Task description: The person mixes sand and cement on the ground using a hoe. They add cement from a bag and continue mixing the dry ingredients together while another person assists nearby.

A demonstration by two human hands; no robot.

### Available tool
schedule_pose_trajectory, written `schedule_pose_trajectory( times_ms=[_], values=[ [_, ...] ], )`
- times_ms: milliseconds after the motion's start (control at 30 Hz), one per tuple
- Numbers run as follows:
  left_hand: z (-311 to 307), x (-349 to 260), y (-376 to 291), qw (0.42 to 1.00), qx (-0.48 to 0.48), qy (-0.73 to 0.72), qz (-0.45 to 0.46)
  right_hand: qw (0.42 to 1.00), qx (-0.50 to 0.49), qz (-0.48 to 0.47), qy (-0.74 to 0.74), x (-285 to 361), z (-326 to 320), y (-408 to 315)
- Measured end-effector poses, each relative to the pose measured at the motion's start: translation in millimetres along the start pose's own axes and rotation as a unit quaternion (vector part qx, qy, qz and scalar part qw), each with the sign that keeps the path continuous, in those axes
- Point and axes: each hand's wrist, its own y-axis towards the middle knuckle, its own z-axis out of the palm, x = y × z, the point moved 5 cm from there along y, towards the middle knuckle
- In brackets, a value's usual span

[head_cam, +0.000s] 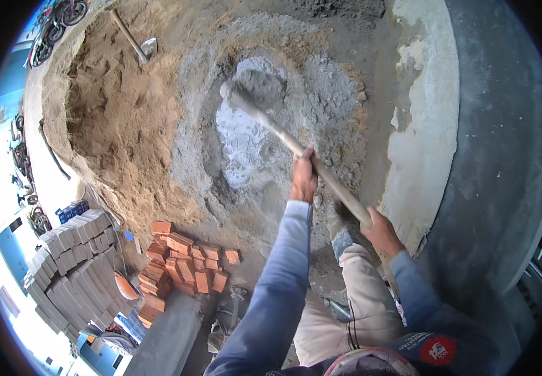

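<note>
A long wooden handle (329, 177) runs diagonally from lower right to upper left, with wet grey mix covering the tool's head at its far end. My left hand (304, 171) is closed round the middle of the handle, and my right hand (382, 231) grips it lower down, nearer my body. The tool's head lies over a pool of grey, watery liquid (240, 141). Around the pool is a ring of grey cement-like powder and sand (334, 94). A lump of wet mix (264, 87) sits at the pool's upper part, beside the tool's head.
A brown sand heap (120, 108) spreads on the left, with a shovel (132, 37) on it. Orange-red bricks (181, 263) lie piled at lower left, beside stacked grey blocks (80, 272). A pale concrete strip (423, 141) borders the right side. Motorcycles (57, 28) stand at far left.
</note>
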Motion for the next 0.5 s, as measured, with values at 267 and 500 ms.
schedule_pose_trajectory(
  times_ms=[267, 500],
  values=[
    [65, -144, 59, 0.99, 0.061, -0.014, 0.125, 0.966, -0.194, -0.162, -0.054, 65, 7, 129],
    [-24, -173, -58, 0.982, -0.054, 0.076, 0.167, 0.974, -0.104, -0.187, 0.072, 98, 94, 37]
  ],
)
